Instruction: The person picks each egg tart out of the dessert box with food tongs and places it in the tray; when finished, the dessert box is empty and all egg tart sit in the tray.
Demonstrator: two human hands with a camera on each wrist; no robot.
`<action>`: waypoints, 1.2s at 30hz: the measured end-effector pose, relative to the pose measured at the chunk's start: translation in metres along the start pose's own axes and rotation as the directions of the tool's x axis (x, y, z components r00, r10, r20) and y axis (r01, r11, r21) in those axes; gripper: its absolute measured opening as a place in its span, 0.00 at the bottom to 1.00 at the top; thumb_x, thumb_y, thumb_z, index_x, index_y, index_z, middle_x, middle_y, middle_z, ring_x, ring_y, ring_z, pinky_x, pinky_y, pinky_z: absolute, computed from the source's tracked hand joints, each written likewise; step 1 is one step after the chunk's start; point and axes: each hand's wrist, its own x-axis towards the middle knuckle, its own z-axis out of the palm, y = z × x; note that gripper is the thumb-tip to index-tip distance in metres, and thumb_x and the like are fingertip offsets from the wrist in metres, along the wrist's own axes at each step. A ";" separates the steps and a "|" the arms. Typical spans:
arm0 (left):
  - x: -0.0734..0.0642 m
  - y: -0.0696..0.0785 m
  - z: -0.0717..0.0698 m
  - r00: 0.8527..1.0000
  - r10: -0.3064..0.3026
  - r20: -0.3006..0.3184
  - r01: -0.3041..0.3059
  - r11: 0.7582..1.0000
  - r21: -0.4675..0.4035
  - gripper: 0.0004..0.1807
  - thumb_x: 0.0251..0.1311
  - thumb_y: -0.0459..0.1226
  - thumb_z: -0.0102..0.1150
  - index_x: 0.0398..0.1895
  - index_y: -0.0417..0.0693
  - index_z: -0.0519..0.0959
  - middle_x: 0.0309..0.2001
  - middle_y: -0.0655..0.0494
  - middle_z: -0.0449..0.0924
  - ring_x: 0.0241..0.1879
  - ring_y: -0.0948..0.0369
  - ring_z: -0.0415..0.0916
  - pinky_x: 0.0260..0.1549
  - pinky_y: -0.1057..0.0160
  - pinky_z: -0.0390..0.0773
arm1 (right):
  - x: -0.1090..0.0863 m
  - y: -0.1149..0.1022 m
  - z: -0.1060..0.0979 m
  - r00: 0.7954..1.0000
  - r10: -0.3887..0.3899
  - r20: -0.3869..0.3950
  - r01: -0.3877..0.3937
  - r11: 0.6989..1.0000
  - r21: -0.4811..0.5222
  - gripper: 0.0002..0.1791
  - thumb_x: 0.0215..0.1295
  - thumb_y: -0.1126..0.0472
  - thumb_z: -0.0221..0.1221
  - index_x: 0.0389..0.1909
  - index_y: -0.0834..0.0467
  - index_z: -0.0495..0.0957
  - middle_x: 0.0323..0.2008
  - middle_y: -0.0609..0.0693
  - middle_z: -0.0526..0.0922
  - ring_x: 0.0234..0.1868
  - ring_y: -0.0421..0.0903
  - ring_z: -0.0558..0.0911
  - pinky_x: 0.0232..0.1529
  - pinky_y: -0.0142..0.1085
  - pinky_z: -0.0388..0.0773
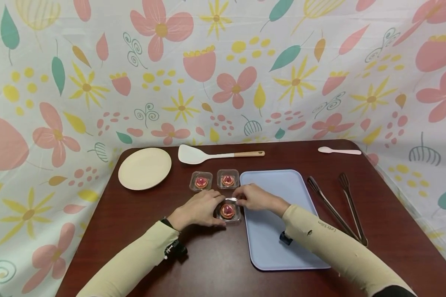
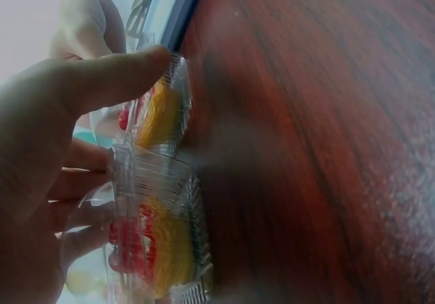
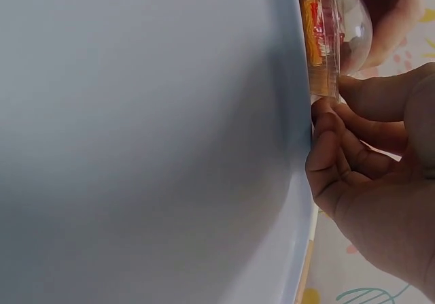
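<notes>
A clear plastic box [image 1: 236, 219] with a domed lid holds a small tart [image 1: 227, 211] with a red topping. My left hand [image 1: 200, 208] grips this box along its left side, thumb at the near edge and fingers toward the far corner. At the far right corner, my right hand [image 1: 257, 197] pinches the box's edge between thumb and fingertips; the right wrist view shows the lid [image 3: 357, 32] over the tart there. Two similar tart boxes stand just behind, a left one [image 1: 191, 182] and a right one [image 1: 238, 178].
A blue tray [image 1: 271, 247] lies right of the boxes, under my right forearm. Metal tongs [image 1: 351, 206] rest beyond it, with a small spoon [image 1: 340, 151] behind. A white spatula [image 1: 219, 156] and a cream plate [image 1: 145, 169] lie toward the table's back.
</notes>
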 end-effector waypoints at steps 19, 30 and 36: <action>0.001 0.003 -0.005 1.000 0.003 0.000 -0.003 1.000 -0.013 0.46 0.43 0.64 0.70 0.61 0.44 0.76 0.52 0.53 0.80 0.52 0.56 0.77 0.55 0.57 0.76 | 0.000 -0.009 -0.004 0.995 0.100 0.006 -0.099 0.985 0.140 0.03 0.58 0.67 0.65 0.33 0.60 0.82 0.23 0.45 0.79 0.24 0.35 0.73 0.27 0.28 0.70; 0.000 0.004 -0.007 1.000 0.009 -0.007 -0.009 1.000 0.007 0.47 0.42 0.65 0.70 0.60 0.43 0.76 0.52 0.52 0.80 0.52 0.56 0.77 0.55 0.56 0.75 | 0.003 -0.019 -0.008 0.988 0.155 0.002 -0.155 0.988 0.000 0.02 0.57 0.65 0.64 0.31 0.59 0.82 0.23 0.43 0.80 0.23 0.36 0.75 0.27 0.31 0.73; 0.000 0.005 -0.009 1.000 0.001 0.003 -0.001 1.000 0.006 0.46 0.42 0.64 0.70 0.60 0.42 0.76 0.51 0.52 0.80 0.51 0.56 0.77 0.55 0.56 0.76 | 0.006 -0.021 -0.009 0.976 0.215 0.018 -0.215 0.976 0.008 0.02 0.57 0.64 0.65 0.28 0.56 0.81 0.22 0.42 0.80 0.22 0.37 0.75 0.25 0.30 0.72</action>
